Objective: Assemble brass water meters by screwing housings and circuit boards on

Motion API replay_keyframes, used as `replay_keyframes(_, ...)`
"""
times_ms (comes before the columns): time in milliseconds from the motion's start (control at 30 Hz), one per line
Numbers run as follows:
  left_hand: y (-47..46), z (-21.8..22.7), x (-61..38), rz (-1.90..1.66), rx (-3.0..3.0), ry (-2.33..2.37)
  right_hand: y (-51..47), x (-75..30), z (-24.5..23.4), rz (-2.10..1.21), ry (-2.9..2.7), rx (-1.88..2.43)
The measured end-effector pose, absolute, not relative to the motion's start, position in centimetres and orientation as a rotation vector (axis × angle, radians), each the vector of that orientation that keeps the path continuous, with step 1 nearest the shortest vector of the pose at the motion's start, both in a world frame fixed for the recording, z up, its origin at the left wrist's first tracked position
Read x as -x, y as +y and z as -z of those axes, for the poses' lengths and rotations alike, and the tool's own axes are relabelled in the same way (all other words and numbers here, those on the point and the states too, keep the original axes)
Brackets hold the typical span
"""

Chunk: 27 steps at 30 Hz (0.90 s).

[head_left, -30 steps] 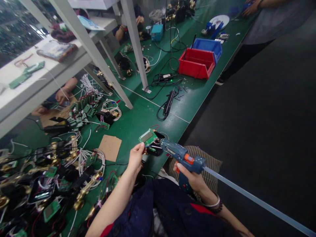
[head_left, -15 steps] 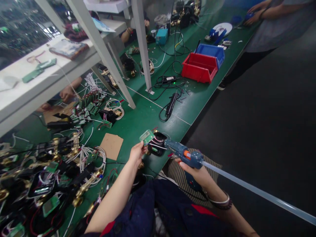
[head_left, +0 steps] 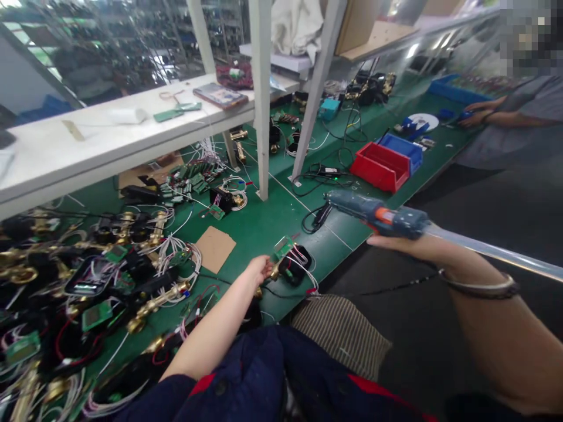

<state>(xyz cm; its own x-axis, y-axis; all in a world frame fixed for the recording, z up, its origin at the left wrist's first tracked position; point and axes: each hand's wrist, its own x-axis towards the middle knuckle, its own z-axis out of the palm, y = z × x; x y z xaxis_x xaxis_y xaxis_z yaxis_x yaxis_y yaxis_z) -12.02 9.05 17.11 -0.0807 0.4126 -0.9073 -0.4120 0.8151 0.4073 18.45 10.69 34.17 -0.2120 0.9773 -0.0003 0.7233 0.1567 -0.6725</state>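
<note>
Green bench (head_left: 264, 225): left hand (head_left: 259, 271) grips board assembly (head_left: 292, 265), right hand (head_left: 416, 246) holds glue gun (head_left: 373, 212)

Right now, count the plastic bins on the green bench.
2: a red bin near the bench edge, and a blue bin directly behind it. The blurred blue tray farther back, near a co-worker, may be another.

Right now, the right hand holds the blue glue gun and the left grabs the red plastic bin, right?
No. Head view: the left hand is at the small black unit with a green board; the right hand holds the blue glue gun.
</note>
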Motion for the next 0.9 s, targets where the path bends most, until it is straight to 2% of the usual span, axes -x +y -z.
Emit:
replay_keyframes(133,4.9,-20.5,14.9,-0.932,0.025,1.411,17.2,-11.9,-36.7,-0.717,-2.323,1.532)
replay_keyframes(233,0.1,-22.9,18.4,-1.166,0.076,1.349,19.4,-4.0,-36.6,-0.886,-2.367,1.439)
replay_keyframes(400,-8.9,-24.0,23.4,-1.432,0.318,1.378,18.2,9.5,-33.6,-1.353,-2.498,1.201)
replay_keyframes(500,-13.7,-23.3,24.8,-1.541,0.483,1.414,16.5,15.3,-30.8,-1.501,-2.556,1.122)
replay_keyframes(600,-18.1,-22.4,25.3,-1.635,0.645,1.427,15.2,18.4,-27.2,-1.395,-2.659,1.156)
replay_keyframes(700,-22.0,-21.7,25.3,-1.721,0.808,1.423,14.8,19.3,-23.5,-1.128,-2.793,1.167)
replay_keyframes(900,-29.0,-21.0,23.7,-1.878,1.146,1.443,17.4,19.0,-18.8,-0.719,-3.044,0.852)
